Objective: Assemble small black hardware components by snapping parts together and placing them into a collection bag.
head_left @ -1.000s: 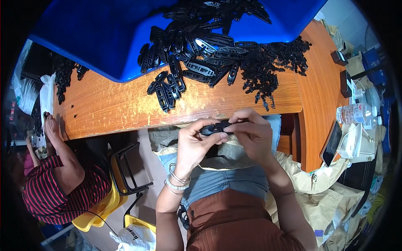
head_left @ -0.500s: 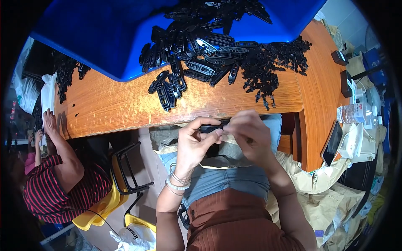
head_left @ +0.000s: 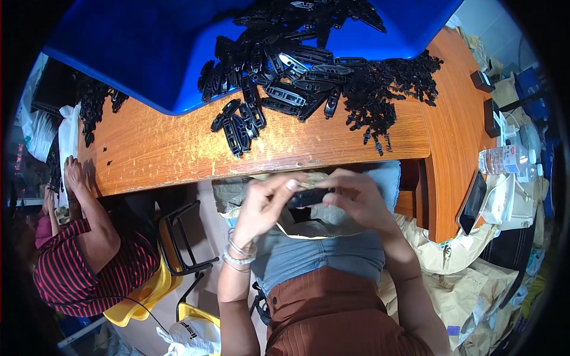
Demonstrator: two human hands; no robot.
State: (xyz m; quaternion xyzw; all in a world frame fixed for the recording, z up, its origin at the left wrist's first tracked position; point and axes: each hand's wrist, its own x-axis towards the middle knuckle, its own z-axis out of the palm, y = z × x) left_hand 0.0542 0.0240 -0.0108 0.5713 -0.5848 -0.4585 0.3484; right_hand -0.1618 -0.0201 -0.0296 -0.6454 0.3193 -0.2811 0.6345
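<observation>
A small, long black plastic part [head_left: 306, 198] is held over my lap, just below the table's front edge. My right hand [head_left: 359, 199] pinches its right end between thumb and fingers. Close against its left end is my left hand [head_left: 261, 204], with the thumb raised and the fingers curled. Motion smears those fingers, so whether they grip the part is unclear. Beneath both hands, an open bag with a grey inside [head_left: 323, 222] lies across my lap.
A tilted blue bin [head_left: 160, 89] spills long black parts [head_left: 285, 98] onto the wooden table [head_left: 178, 142]. Small black pieces [head_left: 371, 113] are heaped beside them. To the right are a water bottle [head_left: 504, 161] and a phone [head_left: 472, 203]. At left, a person in a striped shirt [head_left: 89, 270] sits near a yellow chair [head_left: 142, 291].
My left hand has shifted slightly left and down, and its fingers have come off their earlier grip position. My right hand has closed on the black part's right end.
</observation>
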